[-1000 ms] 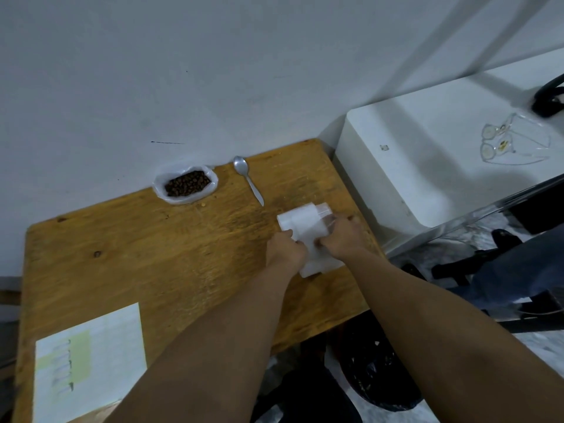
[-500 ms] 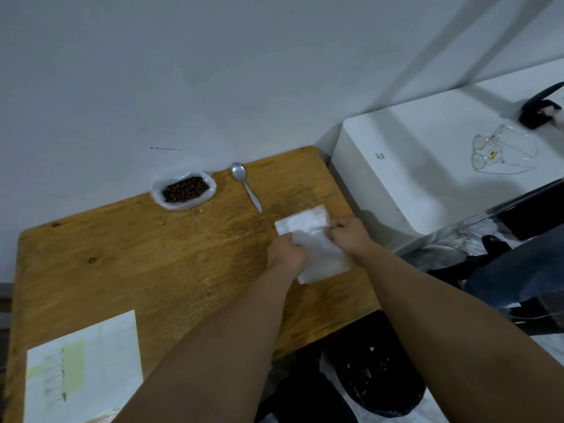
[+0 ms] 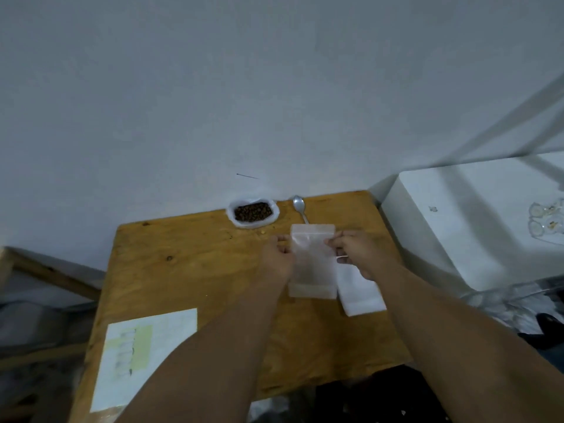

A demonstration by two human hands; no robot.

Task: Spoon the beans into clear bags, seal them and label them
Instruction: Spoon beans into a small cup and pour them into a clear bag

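Note:
An empty clear bag (image 3: 312, 264) is held upright above the wooden table (image 3: 189, 270), with my left hand (image 3: 276, 261) pinching its left edge and my right hand (image 3: 355, 253) pinching its right edge. Below my right hand lies a white stack of bags (image 3: 360, 293) on the table. At the table's far edge, against the wall, dark beans (image 3: 252, 212) fill a white dish. To their right rests a metal spoon (image 3: 300, 207); the bag hides the end of its handle.
A sheet of labels (image 3: 143, 355) lies at the table's near left corner. A white cabinet (image 3: 470, 221) stands to the right with clear eyeglasses (image 3: 546, 222) on top. A dark bag (image 3: 366, 398) sits on the floor below the table's front edge.
Both hands have lifted one clear bag off the white stack and brought it upright. The view has shifted, so the table sits further right and lower in frame.

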